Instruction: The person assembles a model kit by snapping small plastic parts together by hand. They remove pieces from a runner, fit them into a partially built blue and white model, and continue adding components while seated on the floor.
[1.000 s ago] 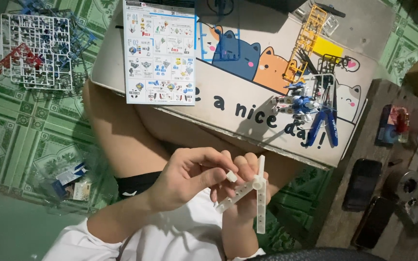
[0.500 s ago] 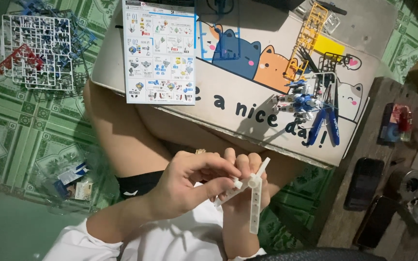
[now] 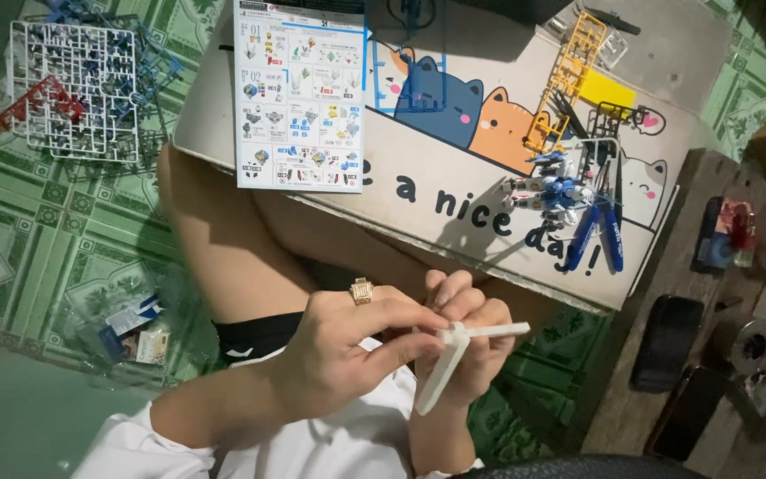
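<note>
Both hands are pinched on the white plastic parts (image 3: 467,350) right at the joint where two strips meet. The left hand (image 3: 347,355) has thumb and forefinger clamped there, with the right hand (image 3: 472,341) gripping from behind — one strip runs right, the other slants down-left.

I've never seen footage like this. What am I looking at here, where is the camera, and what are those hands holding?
There is no machine: a person wears a camera on the head, so you look down at their own two hands and lap. The left hand, with a ring, and the right hand together pinch a white plastic piece made of long flat bars. Beyond them lies a cardboard box printed with cartoon cats. On it rest an instruction sheet, a yellow parts frame and a blue and white model figure. On the green patterned floor lies a white parts frame.
</note>
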